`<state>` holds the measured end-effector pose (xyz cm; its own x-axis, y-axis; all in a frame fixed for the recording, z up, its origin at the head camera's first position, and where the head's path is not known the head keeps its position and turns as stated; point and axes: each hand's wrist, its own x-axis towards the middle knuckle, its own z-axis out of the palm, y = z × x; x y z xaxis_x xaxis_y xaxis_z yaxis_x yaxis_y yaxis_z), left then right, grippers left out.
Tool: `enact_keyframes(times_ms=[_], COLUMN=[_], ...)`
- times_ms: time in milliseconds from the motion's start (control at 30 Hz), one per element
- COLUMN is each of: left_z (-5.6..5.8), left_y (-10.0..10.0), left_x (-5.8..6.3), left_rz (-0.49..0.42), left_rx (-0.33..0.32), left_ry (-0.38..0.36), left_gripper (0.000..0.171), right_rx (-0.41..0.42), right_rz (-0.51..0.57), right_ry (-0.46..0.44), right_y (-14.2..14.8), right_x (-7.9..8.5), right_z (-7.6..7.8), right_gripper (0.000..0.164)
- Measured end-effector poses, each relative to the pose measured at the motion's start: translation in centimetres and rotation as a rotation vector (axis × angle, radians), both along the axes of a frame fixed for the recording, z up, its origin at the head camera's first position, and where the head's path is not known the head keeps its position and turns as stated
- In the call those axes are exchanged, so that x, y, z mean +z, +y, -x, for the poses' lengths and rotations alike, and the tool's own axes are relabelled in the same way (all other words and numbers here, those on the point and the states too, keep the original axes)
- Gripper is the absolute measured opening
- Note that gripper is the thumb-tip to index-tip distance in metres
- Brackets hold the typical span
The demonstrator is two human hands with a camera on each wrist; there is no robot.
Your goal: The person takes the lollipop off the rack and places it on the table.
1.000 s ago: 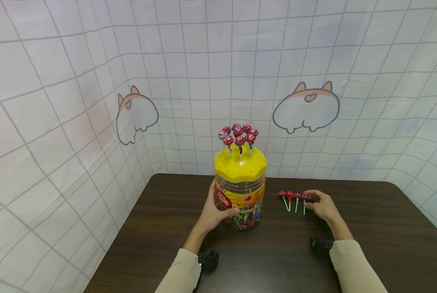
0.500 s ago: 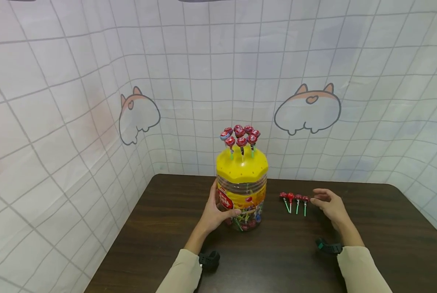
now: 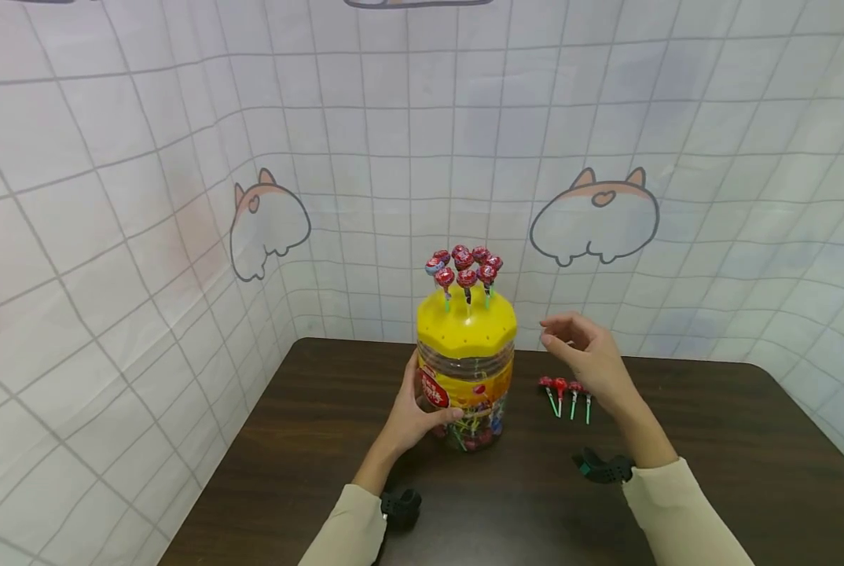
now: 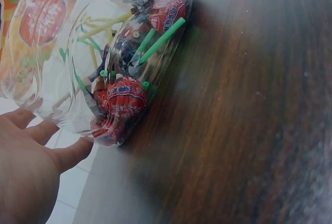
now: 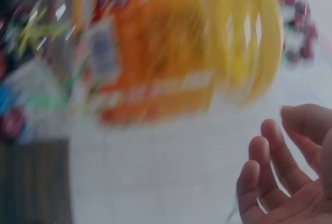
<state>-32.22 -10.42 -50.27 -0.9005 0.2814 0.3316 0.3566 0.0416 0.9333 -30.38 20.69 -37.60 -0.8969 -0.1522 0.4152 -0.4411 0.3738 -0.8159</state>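
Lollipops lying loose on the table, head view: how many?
4 lollipops, in a row right of the jar; the right hand partly covers the rightmost and may hide others.

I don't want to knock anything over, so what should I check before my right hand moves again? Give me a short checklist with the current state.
1. Jar upright on the table: ok.
2. Left hand steadying the jar: ok, it holds the side.
3. Right hand free and apart from the jar: ok, it is raised and holds nothing.
4. Standing lollipops upright in the lid: ok, sticks down, heads up.
5. Yellow lid screwed tight: cannot tell; it is on, but tightness doesn't show.
6. Loose lollipops away from the jar: ok, four lie to its right.
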Motion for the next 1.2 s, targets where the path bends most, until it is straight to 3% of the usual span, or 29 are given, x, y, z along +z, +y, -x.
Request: enact_keyframes(times_ms=[200,400,667,900,1200], left_z=[-0.1,-0.1,-0.1,0.1,-0.1], left_y=[0.1,-0.1,-0.1,0.0,0.0], left_x=[0.3,0.2,0.2,0.0,-0.1], left_rz=[0.002,0.0,0.016,0.01,0.01], left_rx=[-0.004,0.002,0.015,0.004,0.003], left_ry=[0.0,-0.006,-0.007,-0.004,-0.003], left_gripper=[0.113,0.113,0.114,0.112,0.114], right_rx=[0.022,-0.028,-0.113,-0.124,-0.121], right_rz=[0.004,0.003,0.013,0.039,0.099], right_ry=[0.125,0.205,0.224,0.218,0.365], right_y=[-4.3,-7.4,-9.0,-9.3,-8.9], right_x=[3.8,5.9,6.6,6.9,8.3], right_z=[-0.1,0.5,0.6,0.5,0.4], right_gripper=[0.027,0.027,0.025,0.027,0.037])
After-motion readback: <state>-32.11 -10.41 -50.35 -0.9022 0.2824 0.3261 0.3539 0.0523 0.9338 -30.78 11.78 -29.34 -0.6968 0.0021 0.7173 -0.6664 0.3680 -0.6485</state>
